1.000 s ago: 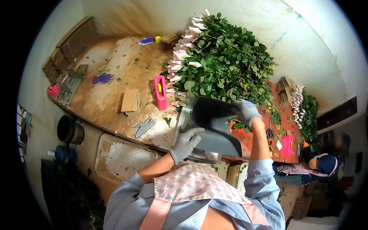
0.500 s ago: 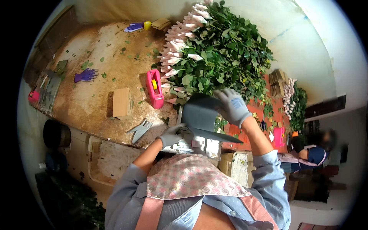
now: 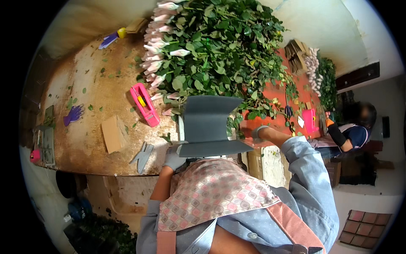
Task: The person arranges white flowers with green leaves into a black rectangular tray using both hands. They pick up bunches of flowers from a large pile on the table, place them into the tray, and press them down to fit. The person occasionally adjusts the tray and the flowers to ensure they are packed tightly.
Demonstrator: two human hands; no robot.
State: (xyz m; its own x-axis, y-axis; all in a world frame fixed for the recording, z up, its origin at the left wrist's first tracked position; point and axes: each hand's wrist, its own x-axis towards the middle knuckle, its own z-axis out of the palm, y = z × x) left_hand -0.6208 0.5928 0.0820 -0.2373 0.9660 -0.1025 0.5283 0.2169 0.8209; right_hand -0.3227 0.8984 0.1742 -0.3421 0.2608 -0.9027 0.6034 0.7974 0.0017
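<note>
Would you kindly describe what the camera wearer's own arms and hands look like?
The left hand and right hand wear grey gloves; the right one shows only in part. Light blue shirt sleeves cover the upper arms and end short of the gloves, leaving part of each forearm bare. The left sleeve looks greyer in shadow.

1. Left hand (image 3: 174, 157), in a grey glove, is held low and close in front of the body, its back partly in view and its fingertips hidden.
2. Left forearm (image 3: 162, 184), bare below a blue sleeve, rises steeply, leaning slightly right.
3. Right hand (image 3: 258, 133), also grey-gloved, sits farther forward, well apart from the left; its fingers cannot be made out.
4. Right forearm (image 3: 277, 138), bare near the wrist, slants forward and leftward from an elbow bent outward.
</note>
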